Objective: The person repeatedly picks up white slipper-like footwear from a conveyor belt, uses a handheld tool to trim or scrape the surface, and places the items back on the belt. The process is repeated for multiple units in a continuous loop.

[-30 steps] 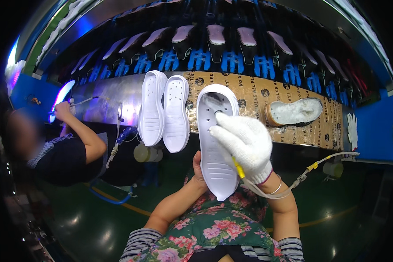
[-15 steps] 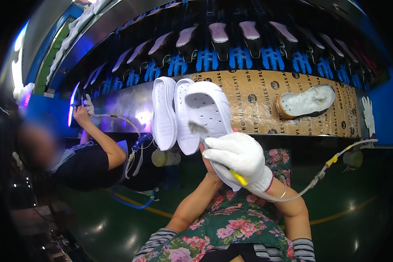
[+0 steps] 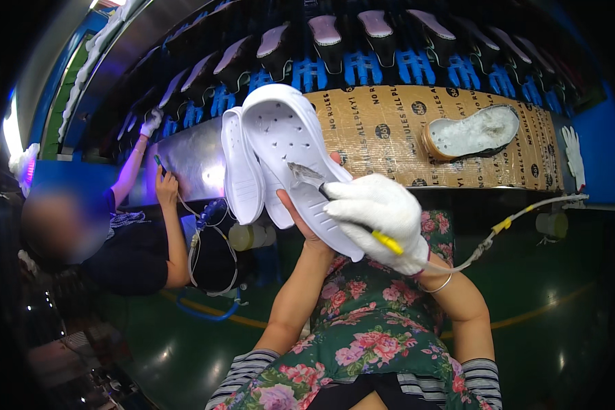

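Note:
My bare left hand (image 3: 301,217) grips a white clog-style shoe (image 3: 280,126) from below and its side, tilting it so the insole faces me. The clog has small holes in its front half and ridges toward the heel. In my right hand (image 3: 383,215), which wears a white knit glove, is a brush (image 3: 306,173) with greyish bristles. Its tip lies over the clog's insole; whether it touches cannot be made out. A pale tube (image 3: 519,217) with yellow bands runs from the gloved hand. Two more white shoe pieces, including a nearer sole (image 3: 240,167), stand just left, partly covered.
Printed cardboard (image 3: 383,137) covers the bench, bearing a white-coated shoe sole (image 3: 475,130). A white glove (image 3: 572,160) hangs at right. Behind runs a row of blue clamps (image 3: 362,70) with pink-topped foot forms (image 3: 376,24). A co-worker's hand (image 3: 165,188) is at left.
The clog has shifted left and up, covering more of the piece behind it. My brush has moved along the insole. At left, the co-worker's hands have moved apart, one reaching toward the row.

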Motion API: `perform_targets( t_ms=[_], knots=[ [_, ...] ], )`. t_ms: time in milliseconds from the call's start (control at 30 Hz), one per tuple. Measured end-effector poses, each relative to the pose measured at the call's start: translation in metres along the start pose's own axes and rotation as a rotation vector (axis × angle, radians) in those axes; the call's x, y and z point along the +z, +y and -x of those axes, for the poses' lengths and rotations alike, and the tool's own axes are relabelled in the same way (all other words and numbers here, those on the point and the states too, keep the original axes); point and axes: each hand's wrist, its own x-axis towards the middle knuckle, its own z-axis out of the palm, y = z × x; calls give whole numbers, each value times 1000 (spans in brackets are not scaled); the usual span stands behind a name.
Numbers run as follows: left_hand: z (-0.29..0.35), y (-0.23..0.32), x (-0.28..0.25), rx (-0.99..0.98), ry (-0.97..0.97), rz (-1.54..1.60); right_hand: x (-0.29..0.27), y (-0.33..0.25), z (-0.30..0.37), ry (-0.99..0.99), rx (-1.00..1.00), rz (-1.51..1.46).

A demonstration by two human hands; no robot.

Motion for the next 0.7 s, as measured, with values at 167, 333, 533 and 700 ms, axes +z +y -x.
perform_targets(
  t_ms=[167,333,533,700],
  knots=[
    [-6,11,3,-206,-165,-47,14,-12,11,-187,-45,-118],
    [-20,8,12,-70,-268,7,5,-3,9,-134,-30,-48],
    [-18,13,30,-231,-110,27,-1,-6,20,-336,-57,-320],
    [-28,29,13,-413,-203,-22,5,6,23,-175,-123,47]
  ],
)
